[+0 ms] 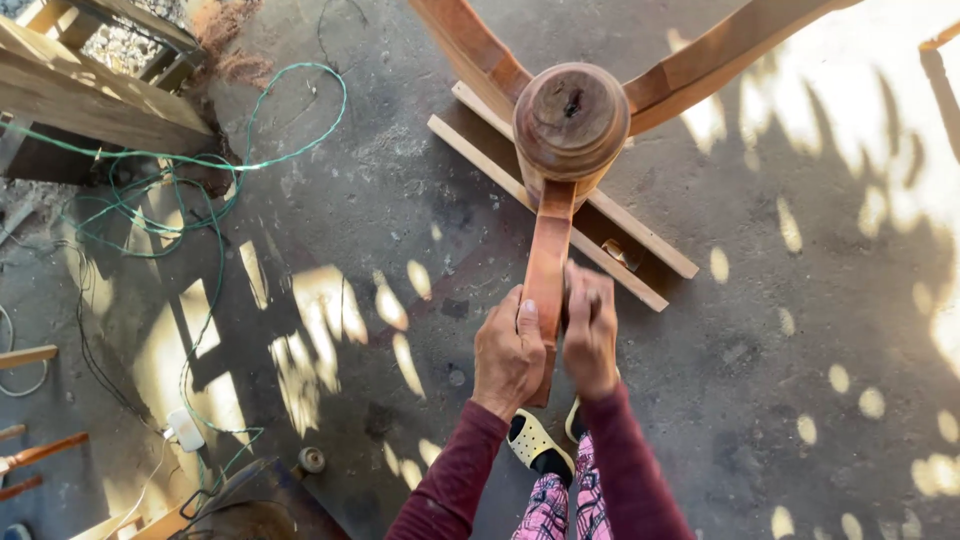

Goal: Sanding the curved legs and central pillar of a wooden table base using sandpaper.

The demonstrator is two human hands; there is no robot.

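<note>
A reddish-brown wooden stand with a round turned hub (570,118) and three curved legs sits on the concrete floor. One leg (547,262) points toward me. My left hand (508,352) grips that leg's left side, thumb lying along the wood. Against the leg's right side, my right hand (590,328) presses with closed fingers; whether it holds something small against the wood I cannot tell. Two other legs (720,55) run off toward the top of the view.
Two pale wooden slats (655,255) lie under the stand. A green cable (215,160) loops across the floor at left, near a wooden bench (90,90). A white plug (185,430) and dark cords lie at lower left. My sandalled foot (538,447) is below the hands.
</note>
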